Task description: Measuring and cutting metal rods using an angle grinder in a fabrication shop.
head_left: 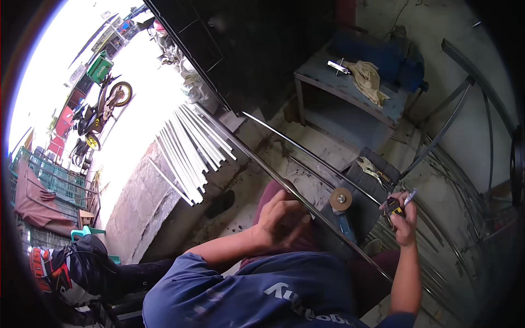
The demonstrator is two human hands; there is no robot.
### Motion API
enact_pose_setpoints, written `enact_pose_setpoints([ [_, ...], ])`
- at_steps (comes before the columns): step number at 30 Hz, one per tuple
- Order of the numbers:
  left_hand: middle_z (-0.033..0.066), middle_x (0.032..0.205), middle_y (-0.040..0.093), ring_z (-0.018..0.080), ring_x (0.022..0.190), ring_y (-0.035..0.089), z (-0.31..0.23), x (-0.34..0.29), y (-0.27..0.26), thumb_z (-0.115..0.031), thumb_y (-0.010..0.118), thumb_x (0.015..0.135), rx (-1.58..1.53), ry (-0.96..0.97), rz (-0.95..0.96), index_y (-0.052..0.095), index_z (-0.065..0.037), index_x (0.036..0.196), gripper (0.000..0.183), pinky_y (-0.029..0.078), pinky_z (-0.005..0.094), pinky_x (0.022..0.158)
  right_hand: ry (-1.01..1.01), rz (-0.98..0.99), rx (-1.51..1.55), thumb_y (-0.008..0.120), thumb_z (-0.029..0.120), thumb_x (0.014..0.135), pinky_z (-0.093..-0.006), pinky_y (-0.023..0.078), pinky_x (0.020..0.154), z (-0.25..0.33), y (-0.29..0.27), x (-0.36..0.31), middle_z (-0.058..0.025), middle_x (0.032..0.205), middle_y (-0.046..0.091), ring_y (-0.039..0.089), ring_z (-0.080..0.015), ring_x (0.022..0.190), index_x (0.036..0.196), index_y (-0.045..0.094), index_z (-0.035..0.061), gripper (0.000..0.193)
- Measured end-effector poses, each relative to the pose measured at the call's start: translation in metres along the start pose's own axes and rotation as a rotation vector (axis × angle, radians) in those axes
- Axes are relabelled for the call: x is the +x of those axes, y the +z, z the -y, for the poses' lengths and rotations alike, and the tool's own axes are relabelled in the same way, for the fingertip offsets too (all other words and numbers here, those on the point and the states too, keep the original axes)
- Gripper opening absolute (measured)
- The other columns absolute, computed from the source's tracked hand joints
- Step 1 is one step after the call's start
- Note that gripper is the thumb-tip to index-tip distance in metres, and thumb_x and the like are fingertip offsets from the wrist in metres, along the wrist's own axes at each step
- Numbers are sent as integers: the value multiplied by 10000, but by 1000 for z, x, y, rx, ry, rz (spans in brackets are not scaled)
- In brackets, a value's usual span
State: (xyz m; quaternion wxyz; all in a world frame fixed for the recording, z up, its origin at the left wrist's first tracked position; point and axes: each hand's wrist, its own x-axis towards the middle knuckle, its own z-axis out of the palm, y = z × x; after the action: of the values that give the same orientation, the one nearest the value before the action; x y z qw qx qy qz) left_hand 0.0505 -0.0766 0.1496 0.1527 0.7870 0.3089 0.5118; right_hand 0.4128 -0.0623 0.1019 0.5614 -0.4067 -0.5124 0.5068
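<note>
My left hand [281, 216] is beside a long grey metal tube [333, 228], which slants across my lap. Its fingers are curled and partly blurred, and whatever they may hold is hidden. In my right hand [404, 227] are a black and yellow tape measure [392, 208] and a pale marker pen [409, 198] that sticks up past the fingers. An angle grinder with a brown disc [340, 199] and a blue body [345, 227] lies between my hands. Locking pliers [372, 169] rest on a dark surface beyond my right hand.
Several pale metal tubes [188, 147] lie on the concrete at left. A thin shiny tube [306, 150] runs toward my right hand. A low metal table [344, 101] with a cloth [366, 79] stands ahead. A curved metal frame [437, 139] is at right, a motorcycle [98, 112] outside.
</note>
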Motion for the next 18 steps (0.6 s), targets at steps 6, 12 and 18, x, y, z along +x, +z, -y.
enact_pose_setpoints([
  [6, 153, 1131, 622, 335, 1037, 676, -54, 19, 35, -86, 789, 903, -448, -284, 450, 623, 5, 1305, 444, 555, 412, 881, -57, 223, -603, 757, 516, 878, -385, 469, 762, 72, 98, -72, -134, 969, 531, 550, -294, 840, 1044, 450, 26, 601],
  [12, 120, 1033, 657, 319, 922, 720, -54, 4, 30, -89, 849, 846, -394, -384, 437, 692, -18, 1190, 385, 596, 423, 783, -210, 21, -793, 706, 557, 935, -433, 467, 741, 68, 131, -94, -167, 1017, 519, 549, -316, 841, 1062, 466, -3, 623],
  [18, 76, 925, 603, 165, 872, 612, -50, 10, 13, -103, 825, 916, -409, -550, 544, 566, -30, 1041, 296, 508, 318, 755, -281, 29, -1059, 732, 455, 954, -461, 467, 759, 61, 136, -100, -179, 1003, 529, 566, -367, 877, 1118, 492, -27, 562],
])
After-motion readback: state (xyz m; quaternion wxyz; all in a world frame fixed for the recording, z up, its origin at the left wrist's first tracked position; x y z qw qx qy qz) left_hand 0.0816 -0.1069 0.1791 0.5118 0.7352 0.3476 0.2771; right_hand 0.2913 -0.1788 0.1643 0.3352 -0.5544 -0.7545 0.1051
